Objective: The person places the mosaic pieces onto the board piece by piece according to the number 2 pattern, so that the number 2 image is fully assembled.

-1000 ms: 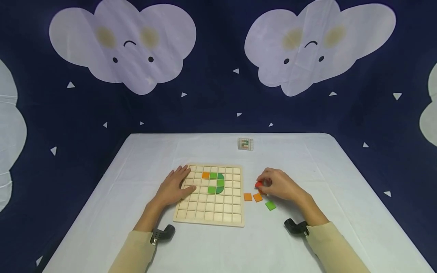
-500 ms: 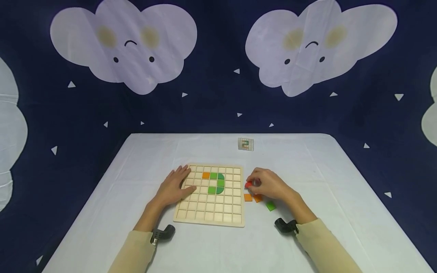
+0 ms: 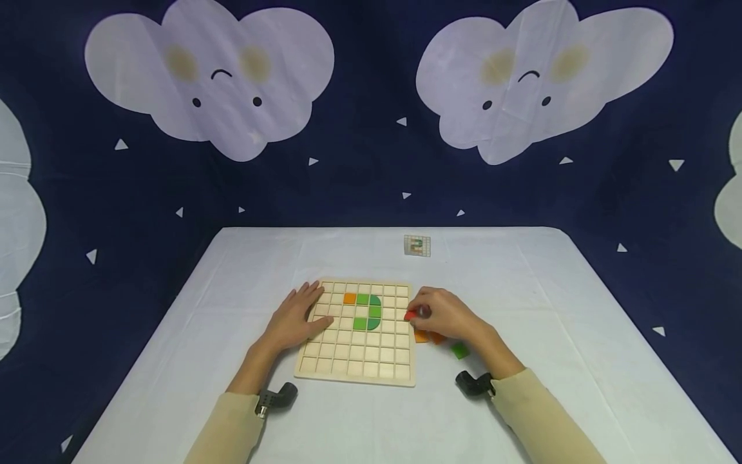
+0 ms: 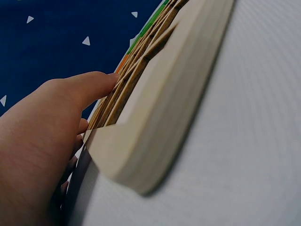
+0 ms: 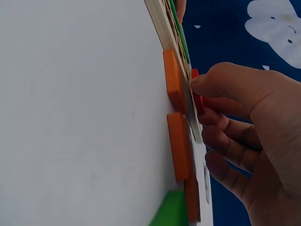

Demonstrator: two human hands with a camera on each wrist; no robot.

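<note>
A wooden grid board [image 3: 353, 353] lies on the white table. Orange, light green and dark green tiles sit in its upper cells, among them a green tile [image 3: 375, 311]. My left hand [image 3: 295, 317] rests on the board's left edge, fingers spread and straight, thumb over the cells. At the right edge, my right hand [image 3: 446, 314] pinches a red tile [image 3: 409, 316] between thumb and fingers. The right wrist view shows the red tile [image 5: 196, 92] close over the board's rim, partly covered by the thumb.
Beside the board's right edge lie orange tiles [image 5: 178, 146] and a light green tile [image 3: 460, 350], partly behind the right hand. A small card with a grid pattern [image 3: 417, 245] stands farther back on the table. A dark blue cloud-print cloth [image 3: 359, 193] hangs behind.
My right hand has moved left with the red tile, from above the loose tiles to the board's right edge. The left hand has stayed in place.
</note>
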